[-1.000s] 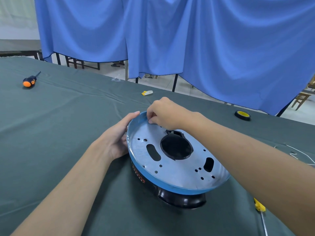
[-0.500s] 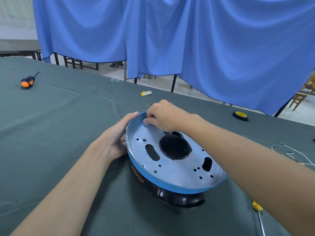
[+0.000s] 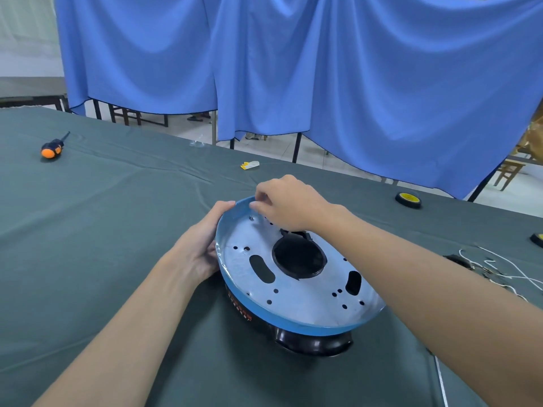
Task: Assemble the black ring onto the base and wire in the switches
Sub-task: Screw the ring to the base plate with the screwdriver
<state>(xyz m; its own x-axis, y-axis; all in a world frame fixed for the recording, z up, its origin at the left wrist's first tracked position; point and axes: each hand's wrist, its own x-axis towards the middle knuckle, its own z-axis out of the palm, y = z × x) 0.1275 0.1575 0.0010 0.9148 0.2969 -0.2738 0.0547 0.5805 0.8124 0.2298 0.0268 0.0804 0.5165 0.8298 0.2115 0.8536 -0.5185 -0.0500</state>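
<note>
1. Hidden: the black ring (image 3: 314, 343) sits under the base (image 3: 308, 298). Only its glossy near bulge and a strip with orange print on the left show.
2. Right forearm crosses the base's far right side and covers that stretch of rim. A black collar (image 3: 299, 259) fills the centre hole, its far edge behind the wrist.
3. Cut off: a black-and-yellow object (image 3: 537, 239) at the frame's right edge. A dark bit lies among the white wires (image 3: 499, 268), too small to name.
4. Left hand (image 3: 202, 245): cupped against the base's outer left side, fingers wrapped round the blue rim, one fingertip at its top edge. Firm hold on the base.
5. Right hand (image 3: 289, 202): knuckles up over the far left rim, fingers curled, thumb and forefinger tips close together just inside the rim. Cannot tell whether they pinch anything.
6. Base stands mid-table on the dark green cloth (image 3: 102, 230), tilted, far side higher, near edge overhanging the ring.
7. Room: open cloth left and in front of the base. Screwdriver (image 3: 53, 146) well apart, far left. Small yellow-and-white scrap (image 3: 249, 165) beyond the right hand. Tape roll (image 3: 407, 198) far right. Wires right of the base, apart from it.
8. Table's far edge runs below the blue curtain (image 3: 323, 83).
</note>
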